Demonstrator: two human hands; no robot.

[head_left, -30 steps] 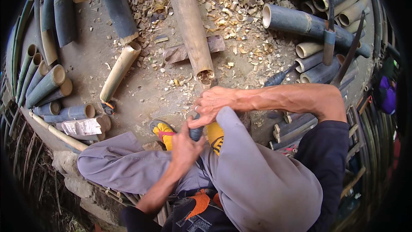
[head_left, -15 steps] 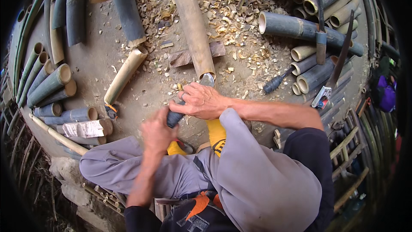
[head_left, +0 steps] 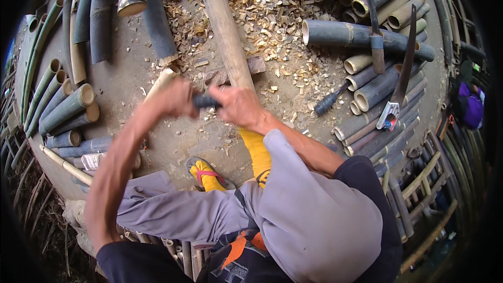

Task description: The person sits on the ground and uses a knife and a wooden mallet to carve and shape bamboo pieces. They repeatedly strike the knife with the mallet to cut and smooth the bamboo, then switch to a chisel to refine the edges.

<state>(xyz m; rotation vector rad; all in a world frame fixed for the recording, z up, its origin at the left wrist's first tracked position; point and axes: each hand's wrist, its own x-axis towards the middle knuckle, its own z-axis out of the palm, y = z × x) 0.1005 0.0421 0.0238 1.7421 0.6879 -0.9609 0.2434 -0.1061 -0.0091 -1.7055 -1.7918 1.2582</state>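
Note:
Between my hands shows the dark grip of a hand tool [head_left: 206, 101], lying roughly crosswise. My left hand [head_left: 175, 98], smeared by motion, is curled at the grip's left end. My right hand [head_left: 238, 106] is closed at its other end, against the near end of a pale bamboo tube [head_left: 225, 31]. That tube slopes away from me over a reddish stone block [head_left: 255, 65]. The tool's blade and the tube's near mouth are hidden by my right hand. Below it my yellow-socked leg [head_left: 254, 152] is bent.
Bamboo shavings [head_left: 277, 26] cover the ground ahead. Cut bamboo tubes [head_left: 68, 107] lie at left, more [head_left: 351, 34] at right. A sickle [head_left: 374, 31], a saw [head_left: 406, 73] and another dark-handled tool [head_left: 327, 104] rest on the right pile. A short pale tube [head_left: 160, 83] lies behind my left hand.
Both hands and the tool have moved up and away from my body, the left hand also leftward. The grip now lies more crosswise. The blade tip seen earlier is hidden.

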